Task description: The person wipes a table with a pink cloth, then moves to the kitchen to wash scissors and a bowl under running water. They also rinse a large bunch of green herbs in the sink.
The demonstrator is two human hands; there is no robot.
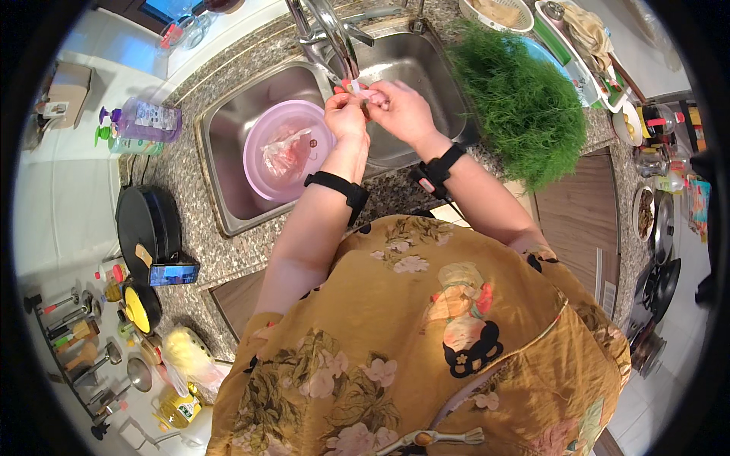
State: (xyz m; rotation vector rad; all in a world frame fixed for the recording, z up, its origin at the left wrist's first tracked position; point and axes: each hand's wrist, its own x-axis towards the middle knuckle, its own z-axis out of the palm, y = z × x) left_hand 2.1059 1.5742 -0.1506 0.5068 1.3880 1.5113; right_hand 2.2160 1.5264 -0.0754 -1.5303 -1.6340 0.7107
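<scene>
Under the chrome faucet (337,43), both hands meet over the divider of the double steel sink. A small pale-pink piece (377,98), perhaps raw meat, is pinched between them; fingers hide part of it. My left hand (346,114) grips its left side, close below the running water. My right hand (406,114) holds its right end, over the right basin (419,68). In the left basin (228,128) sits a pink plastic bowl (259,176). A crumpled clear plastic bag (287,153) with reddish contents lies in that bowl.
A big bunch of dill (519,102) covers the counter right of the sink. Purple (151,118) and green (137,146) pump bottles stand at the left. A round black appliance (147,228) and a phone (174,275) are at the lower left. A white strainer basket (516,20) stands behind.
</scene>
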